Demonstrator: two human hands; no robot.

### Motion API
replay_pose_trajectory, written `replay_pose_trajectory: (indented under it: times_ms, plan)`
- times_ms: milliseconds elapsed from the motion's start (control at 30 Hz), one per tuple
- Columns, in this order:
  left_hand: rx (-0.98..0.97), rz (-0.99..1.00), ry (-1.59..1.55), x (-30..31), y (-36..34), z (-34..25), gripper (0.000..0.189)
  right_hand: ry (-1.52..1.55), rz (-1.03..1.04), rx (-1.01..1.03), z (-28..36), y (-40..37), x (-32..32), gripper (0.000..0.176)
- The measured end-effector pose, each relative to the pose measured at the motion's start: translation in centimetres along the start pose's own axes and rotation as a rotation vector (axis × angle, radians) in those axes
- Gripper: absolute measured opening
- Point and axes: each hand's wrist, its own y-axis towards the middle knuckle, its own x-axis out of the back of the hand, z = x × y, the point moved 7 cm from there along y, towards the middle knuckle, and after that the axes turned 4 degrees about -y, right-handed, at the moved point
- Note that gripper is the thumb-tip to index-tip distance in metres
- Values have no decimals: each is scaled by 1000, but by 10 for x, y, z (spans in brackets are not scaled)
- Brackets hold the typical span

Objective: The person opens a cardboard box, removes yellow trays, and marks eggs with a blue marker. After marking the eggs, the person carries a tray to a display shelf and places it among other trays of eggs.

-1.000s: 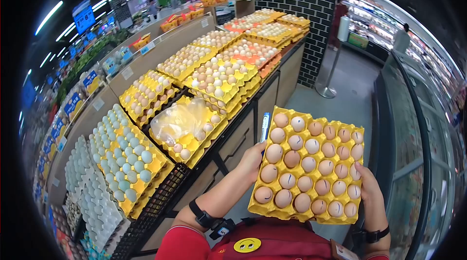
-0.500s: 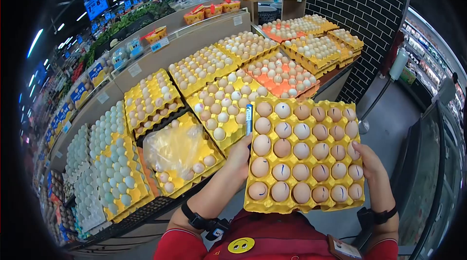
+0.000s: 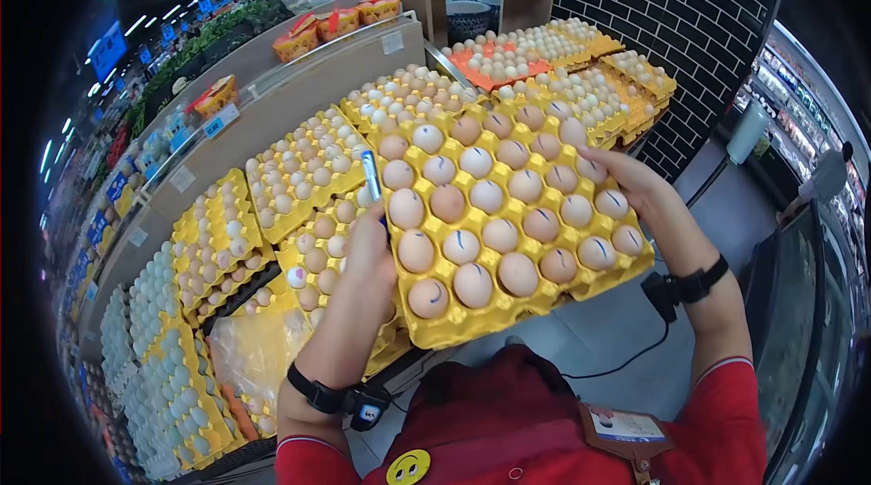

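A yellow egg tray (image 3: 445, 333) full of brown eggs (image 3: 500, 235) is held up in front of me, tilted, its far edge over the display. Many of the eggs carry short blue pen strokes. My left hand (image 3: 367, 244) grips the tray's left side, with a blue-and-white marker (image 3: 372, 175) standing up from it along the tray edge. On the opposite side, my right hand (image 3: 640, 184) is closed around the tray's right edge. The undersides of both hands' grips are hidden by the tray.
Stacked yellow trays of eggs (image 3: 308, 158) fill the sloping display, with pale green eggs (image 3: 172, 385) at left. A clear plastic bag (image 3: 259, 349) lies on one stack. Orange-yellow tubs (image 3: 336, 24) line the ledge. A black tiled pillar (image 3: 667, 40) stands behind.
Both hands have carried the egg tray up and left toward the display, and it has turned and tilted. My view has shifted too. The marker stays in my left hand.
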Motion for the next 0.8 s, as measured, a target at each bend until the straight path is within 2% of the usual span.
replay_pose_trajectory:
  times_ms: [33,167,267,367,500,600,800]
  plan:
    - [-1,0,5,1,16,-7,35,5,24,-21,7,24,9,45]
    - [-44,-46,-6,-26,49,-8,37,-80,109,-86,24,96,35,48]
    - [-92,-103,-13,-20,84,-6,38,-218,117,-72,31,147,60,52]
    - [-91,-197,-41,-14,95,1,38,-173,199,-186,34,159,55,53]
    - [-160,-257,-59,0,122,7,38,-284,145,-99,26,201,78,57]
    - [-164,-362,-54,6,115,11,36,-238,208,-164,14,215,83,57]
    - [-142,-293,-102,4,118,16,34,-230,271,-204,15,213,81,53]
